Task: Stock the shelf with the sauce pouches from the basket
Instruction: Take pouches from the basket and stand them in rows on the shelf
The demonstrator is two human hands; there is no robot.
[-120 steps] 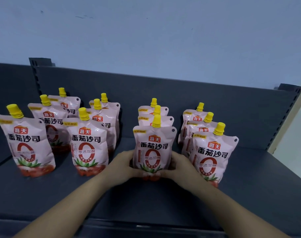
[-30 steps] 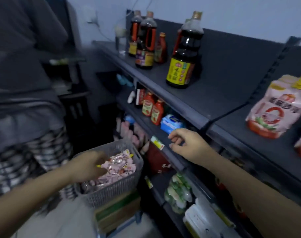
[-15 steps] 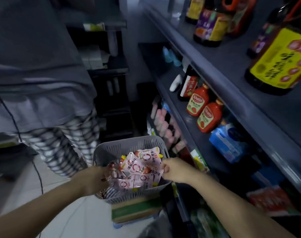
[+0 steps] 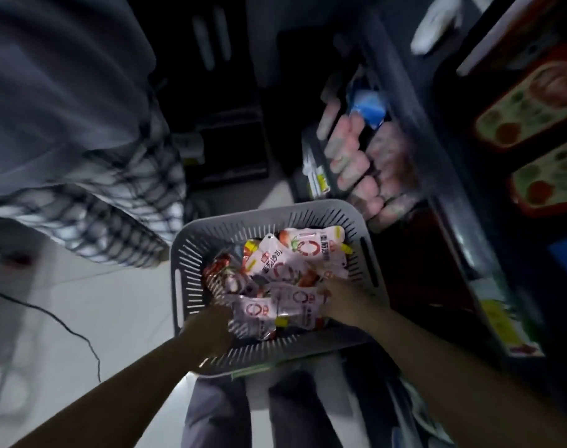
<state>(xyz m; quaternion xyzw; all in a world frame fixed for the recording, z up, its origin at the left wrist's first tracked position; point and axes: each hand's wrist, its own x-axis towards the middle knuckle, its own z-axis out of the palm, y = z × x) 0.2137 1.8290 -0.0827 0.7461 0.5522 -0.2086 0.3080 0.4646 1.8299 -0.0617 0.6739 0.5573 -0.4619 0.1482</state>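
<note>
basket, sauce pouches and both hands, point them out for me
basket (image 4: 311, 211): head view, on its bare far rim.
sauce pouches (image 4: 288, 263): head view, on the front of a pink pouch atop the pile.
left hand (image 4: 211, 331): head view, on its back.
right hand (image 4: 343, 302): head view, on its back.

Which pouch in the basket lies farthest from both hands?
The pouch at the far rim of the grey basket, red ring face-up, yellow cap pointing right. The others lie nearer, by the left hand and right hand.

Head camera looks steeply down, close above the basket (image 4: 327, 213).
</note>
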